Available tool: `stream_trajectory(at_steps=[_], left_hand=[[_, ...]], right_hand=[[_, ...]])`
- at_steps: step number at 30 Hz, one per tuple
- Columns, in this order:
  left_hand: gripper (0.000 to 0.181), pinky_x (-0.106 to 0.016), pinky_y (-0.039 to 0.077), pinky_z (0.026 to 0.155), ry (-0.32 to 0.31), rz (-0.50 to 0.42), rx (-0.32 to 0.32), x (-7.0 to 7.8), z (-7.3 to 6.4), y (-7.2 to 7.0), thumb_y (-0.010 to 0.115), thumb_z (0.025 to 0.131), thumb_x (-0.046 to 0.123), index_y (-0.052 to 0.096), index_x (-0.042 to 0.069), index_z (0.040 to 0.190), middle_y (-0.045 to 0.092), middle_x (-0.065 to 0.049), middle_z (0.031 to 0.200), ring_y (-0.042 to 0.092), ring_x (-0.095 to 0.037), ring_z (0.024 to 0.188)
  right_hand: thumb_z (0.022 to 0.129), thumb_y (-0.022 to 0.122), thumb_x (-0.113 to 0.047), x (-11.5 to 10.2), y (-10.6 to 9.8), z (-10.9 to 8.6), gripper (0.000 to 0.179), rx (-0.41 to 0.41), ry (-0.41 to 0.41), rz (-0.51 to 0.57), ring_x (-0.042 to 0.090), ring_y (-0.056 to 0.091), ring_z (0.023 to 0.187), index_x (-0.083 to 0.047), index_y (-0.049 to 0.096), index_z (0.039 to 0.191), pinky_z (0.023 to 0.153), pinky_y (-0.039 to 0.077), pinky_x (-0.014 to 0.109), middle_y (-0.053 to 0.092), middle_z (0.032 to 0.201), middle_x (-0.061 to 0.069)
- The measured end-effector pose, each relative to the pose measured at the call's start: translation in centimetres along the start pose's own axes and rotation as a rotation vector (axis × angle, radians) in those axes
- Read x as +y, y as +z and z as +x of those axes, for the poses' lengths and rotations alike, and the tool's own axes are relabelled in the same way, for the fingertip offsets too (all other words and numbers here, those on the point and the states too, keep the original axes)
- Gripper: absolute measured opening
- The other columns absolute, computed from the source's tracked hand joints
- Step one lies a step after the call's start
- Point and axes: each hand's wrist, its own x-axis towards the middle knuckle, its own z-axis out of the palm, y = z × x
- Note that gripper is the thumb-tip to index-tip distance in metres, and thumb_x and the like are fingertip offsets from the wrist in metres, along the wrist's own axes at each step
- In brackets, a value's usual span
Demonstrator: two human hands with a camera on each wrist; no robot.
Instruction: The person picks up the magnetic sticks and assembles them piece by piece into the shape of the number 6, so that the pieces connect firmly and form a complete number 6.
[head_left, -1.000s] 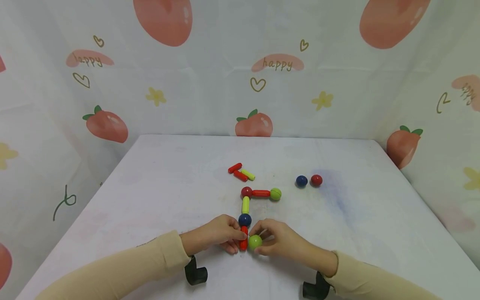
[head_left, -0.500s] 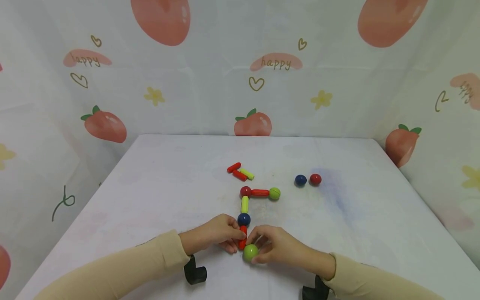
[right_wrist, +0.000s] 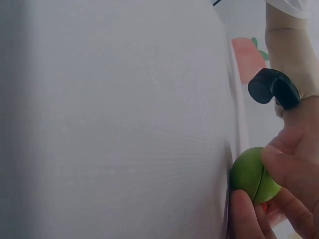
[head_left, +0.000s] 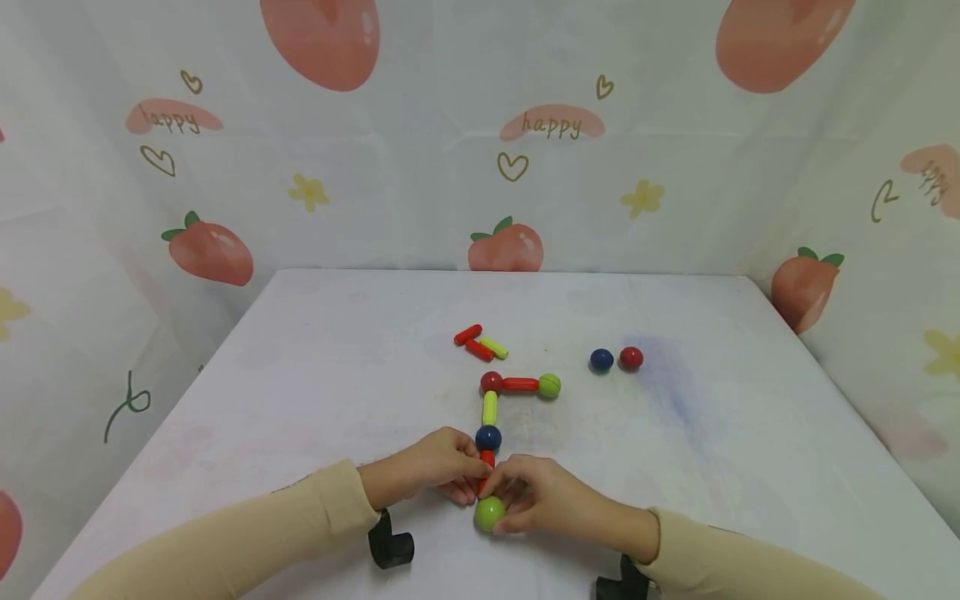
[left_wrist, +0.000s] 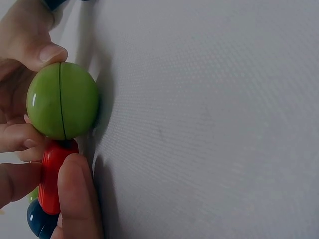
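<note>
Glossy green ball [head_left: 490, 514], round and ringed by a thin dark seam, sits between the thumb and fingers of my right hand [head_left: 543, 500], at the near end of a ridged red rod [left_wrist: 52, 181]. I pinch it from two sides, and in the left wrist view it meets the rod's end; I cannot tell whether the two are joined. It is low over the white tabletop [head_left: 337, 358], though whether it rests there is unclear.

With my left hand [head_left: 438, 467] I pinch the red rod between thumb and finger. Its far end meets a shiny dark blue ball [head_left: 488, 437]. Beyond that, a yellow-green rod [head_left: 490, 409] runs straight away from me to a dark red ball [head_left: 491, 382], where a second red rod [head_left: 521, 384] turns off to the right and ends at another green ball [head_left: 550, 386].

Farther off lie two loose red rods [head_left: 479, 350] and a loose yellow-green rod [head_left: 494, 347], close together. Well to their right, a loose blue ball [head_left: 602, 360] and a loose red ball [head_left: 632, 358] sit near each other. My beige sleeves [head_left: 300, 517] reach almost to my wrists; behind the table hangs a white fruit-printed cloth [head_left: 412, 167].
</note>
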Motion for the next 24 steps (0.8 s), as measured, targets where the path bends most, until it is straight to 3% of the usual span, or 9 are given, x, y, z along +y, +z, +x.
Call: stream_trajectory(at_steps=[16, 24], left_hand=[[0.012, -0.017, 0.056, 0.057, 0.028, -0.018, -0.024, -0.14, -0.02, -0.10, 0.067, 0.094, 0.012, 0.065, 0.002, 0.089, 0.067, -0.002, 0.066, 0.061, -0.005, 0.054], [0.013, -0.017, 0.056, 0.057, 0.038, -0.023, -0.034, -0.26, 0.08, -0.18, 0.067, 0.094, 0.013, 0.066, 0.002, 0.089, 0.067, -0.001, 0.067, 0.061, -0.005, 0.055]], right_hand=[[0.083, 0.082, -0.004, -0.21, 0.11, -0.02, 0.030, -0.003, -0.011, -0.011, -0.005, 0.064, 0.089, -0.004, 0.073, 0.111, 0.079, 0.054, 0.011, 0.065, 0.101, 0.003], [0.083, 0.082, -0.004, -0.44, 0.00, 0.03, 0.032, -0.004, 0.026, -0.017, -0.001, 0.065, 0.091, -0.009, 0.074, 0.114, 0.079, 0.053, 0.011, 0.066, 0.103, 0.002]])
